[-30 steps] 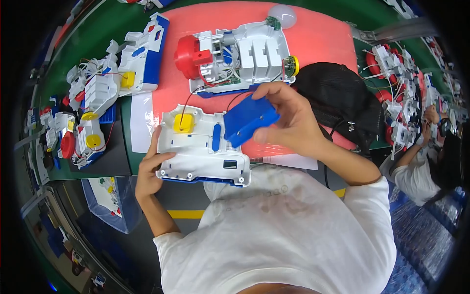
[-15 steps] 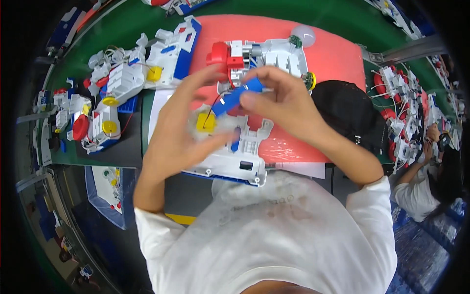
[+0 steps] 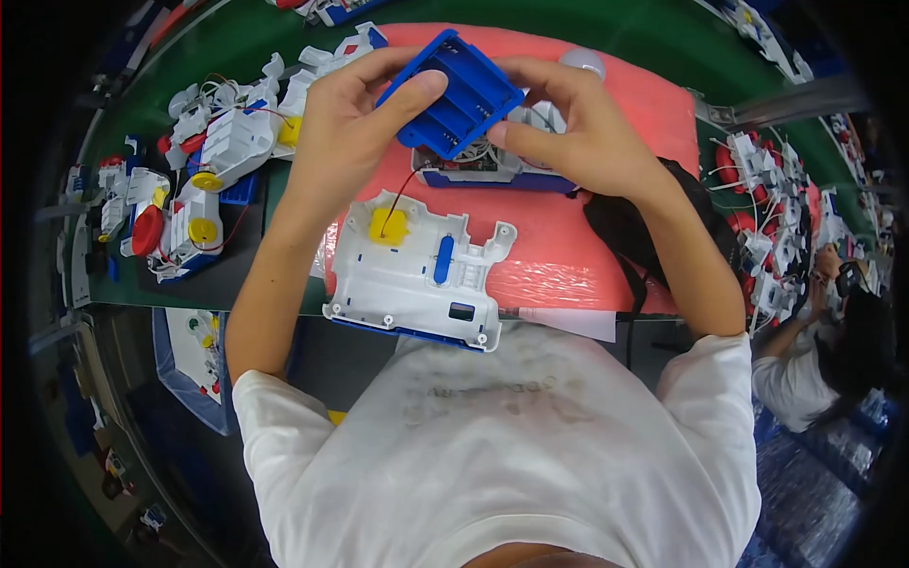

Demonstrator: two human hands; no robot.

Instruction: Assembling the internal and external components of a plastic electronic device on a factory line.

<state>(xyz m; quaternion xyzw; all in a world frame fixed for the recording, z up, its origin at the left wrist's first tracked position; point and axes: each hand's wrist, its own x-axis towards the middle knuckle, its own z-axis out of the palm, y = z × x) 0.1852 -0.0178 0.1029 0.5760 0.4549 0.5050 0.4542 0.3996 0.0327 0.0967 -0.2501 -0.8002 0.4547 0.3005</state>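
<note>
Between my two hands, over the pink mat (image 3: 559, 237), is a blue battery box (image 3: 457, 87) with its slots and small metal springs facing up. My left hand (image 3: 358, 118) grips its left side, thumb over the edge. My right hand (image 3: 592, 137) holds the right corner between thumb and fingers. Partly hidden beneath lies a white and blue housing (image 3: 516, 175) with wiring inside. Closer to me rests a white half shell (image 3: 379, 284), inner side up. A yellow piece (image 3: 388, 227) sits in the shell, and a thin dark red wire runs up from it toward the battery box.
Partly assembled units (image 3: 222, 142) with yellow and red parts crowd the left. More wired units (image 3: 772, 222) line the right, near a co-worker (image 3: 819, 360). A black cloth item (image 3: 677, 222) lies beside my right forearm. A blue-edged bin (image 3: 194, 364) stands below left.
The blue battery box has moved up and away from me and turned, so its slots now show. My left hand, apart from it before, has closed on it. The white shell is uncovered.
</note>
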